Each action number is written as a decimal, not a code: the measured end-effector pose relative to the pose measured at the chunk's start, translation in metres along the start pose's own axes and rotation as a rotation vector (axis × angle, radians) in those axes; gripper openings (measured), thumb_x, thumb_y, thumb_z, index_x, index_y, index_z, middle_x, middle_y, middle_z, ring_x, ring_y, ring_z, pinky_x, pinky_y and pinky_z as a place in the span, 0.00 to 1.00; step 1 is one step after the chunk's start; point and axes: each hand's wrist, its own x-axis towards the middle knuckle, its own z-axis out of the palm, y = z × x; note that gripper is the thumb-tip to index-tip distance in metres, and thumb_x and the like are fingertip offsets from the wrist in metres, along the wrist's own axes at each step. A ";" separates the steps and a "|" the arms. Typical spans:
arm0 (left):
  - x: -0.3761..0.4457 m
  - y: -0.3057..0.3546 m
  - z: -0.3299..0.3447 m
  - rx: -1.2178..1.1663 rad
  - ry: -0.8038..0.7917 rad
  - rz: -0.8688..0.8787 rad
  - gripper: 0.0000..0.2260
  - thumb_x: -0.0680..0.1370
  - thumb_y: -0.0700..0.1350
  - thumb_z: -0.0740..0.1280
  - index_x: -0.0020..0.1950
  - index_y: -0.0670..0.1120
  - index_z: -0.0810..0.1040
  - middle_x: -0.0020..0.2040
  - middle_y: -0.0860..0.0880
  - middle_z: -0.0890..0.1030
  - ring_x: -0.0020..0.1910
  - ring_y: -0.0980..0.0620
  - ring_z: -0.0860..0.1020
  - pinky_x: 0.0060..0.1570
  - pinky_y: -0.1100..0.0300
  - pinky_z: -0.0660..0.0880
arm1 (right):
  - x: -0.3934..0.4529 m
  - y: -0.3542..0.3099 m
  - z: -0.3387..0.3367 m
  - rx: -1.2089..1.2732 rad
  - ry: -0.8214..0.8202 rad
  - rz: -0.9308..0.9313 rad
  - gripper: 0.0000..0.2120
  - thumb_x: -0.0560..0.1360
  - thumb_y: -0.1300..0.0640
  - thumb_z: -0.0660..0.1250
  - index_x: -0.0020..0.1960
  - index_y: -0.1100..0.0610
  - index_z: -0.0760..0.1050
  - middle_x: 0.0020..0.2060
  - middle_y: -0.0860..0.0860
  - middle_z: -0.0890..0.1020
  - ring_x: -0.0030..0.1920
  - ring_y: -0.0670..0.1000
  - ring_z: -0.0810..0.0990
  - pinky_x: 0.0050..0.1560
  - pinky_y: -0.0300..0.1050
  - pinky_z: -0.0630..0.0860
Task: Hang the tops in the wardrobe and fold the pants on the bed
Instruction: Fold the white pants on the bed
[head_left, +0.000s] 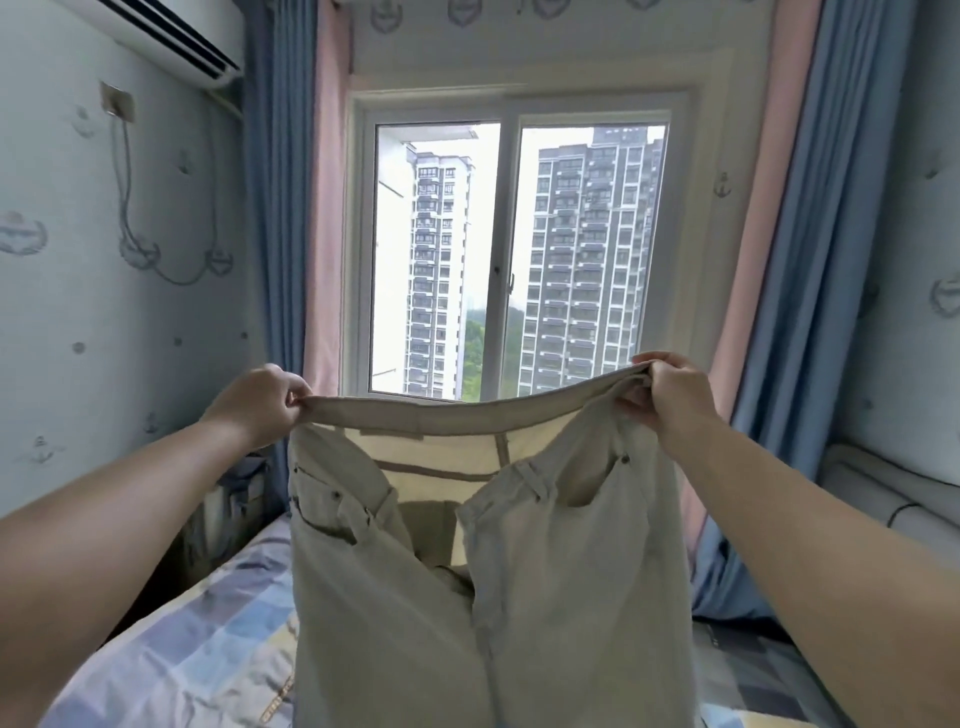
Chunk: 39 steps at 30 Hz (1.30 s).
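Note:
A pair of pale beige pants (545, 597) hangs in the air in front of me, front side toward me, fly open, waistband stretched wide. My left hand (262, 402) pinches the left end of the waistband. My right hand (670, 397) grips the right end, a little higher. The legs drop straight down past the bottom of the frame over the bed (182, 649), which has a blue, lilac and yellow checked sheet. No tops and no wardrobe are in view.
A window (511, 260) with pink and blue curtains (280, 208) faces me beyond the bed. An air conditioner (171, 36) sits high on the left wall. A white rolled bundle (893, 488) lies at the right edge.

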 end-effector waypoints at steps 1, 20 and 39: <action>-0.004 0.001 -0.001 0.032 -0.063 0.010 0.05 0.75 0.42 0.69 0.48 0.45 0.83 0.41 0.48 0.78 0.40 0.50 0.74 0.40 0.59 0.67 | 0.000 0.000 0.000 -0.004 -0.007 0.001 0.18 0.78 0.68 0.48 0.40 0.57 0.74 0.28 0.54 0.70 0.23 0.47 0.72 0.49 0.58 0.78; 0.036 0.140 -0.099 -1.599 0.163 -0.246 0.16 0.80 0.38 0.56 0.42 0.42 0.83 0.35 0.49 0.84 0.43 0.50 0.77 0.50 0.57 0.76 | 0.059 -0.168 0.013 0.019 0.180 -0.391 0.19 0.70 0.65 0.52 0.37 0.48 0.78 0.45 0.53 0.82 0.49 0.57 0.80 0.55 0.54 0.78; -0.141 0.020 -0.034 -1.480 0.188 -0.604 0.13 0.83 0.37 0.54 0.50 0.46 0.77 0.45 0.52 0.85 0.40 0.58 0.83 0.45 0.58 0.80 | 0.021 -0.042 0.136 -0.147 -0.134 -0.151 0.22 0.73 0.69 0.49 0.37 0.52 0.78 0.21 0.49 0.73 0.24 0.49 0.67 0.26 0.43 0.64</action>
